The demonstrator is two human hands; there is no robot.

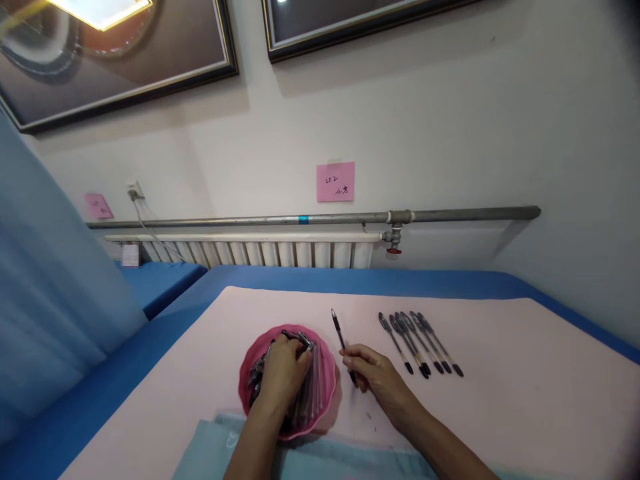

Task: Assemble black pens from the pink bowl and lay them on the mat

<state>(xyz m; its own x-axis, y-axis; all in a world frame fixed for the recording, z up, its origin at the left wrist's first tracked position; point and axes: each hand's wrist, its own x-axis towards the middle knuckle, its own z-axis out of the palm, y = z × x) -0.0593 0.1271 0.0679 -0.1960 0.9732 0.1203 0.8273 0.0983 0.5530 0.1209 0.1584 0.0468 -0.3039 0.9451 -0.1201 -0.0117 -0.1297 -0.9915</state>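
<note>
My right hand [373,373] pinches an uncapped pen [341,337] with a clear barrel, a dark grip and its pointed tip up. Just left of it is a pink basin [327,407] with a wavy rim, holding black pen caps [257,373] and clear plastic tubes [315,390]. My left hand [285,367] reaches into this basin with bent fingers among the dark parts. What those fingertips hold is hidden. Several capped pens [415,340] lie side by side on the pink sheet, right of my right hand.
The pink sheet [500,400] covers a blue bed-like surface [450,281]. Light blue cloth [350,460] lies at the near edge. Behind stand a white radiator [285,253] and a pipe [450,215] with a red valve [394,251]. A blue curtain [55,300] hangs at left.
</note>
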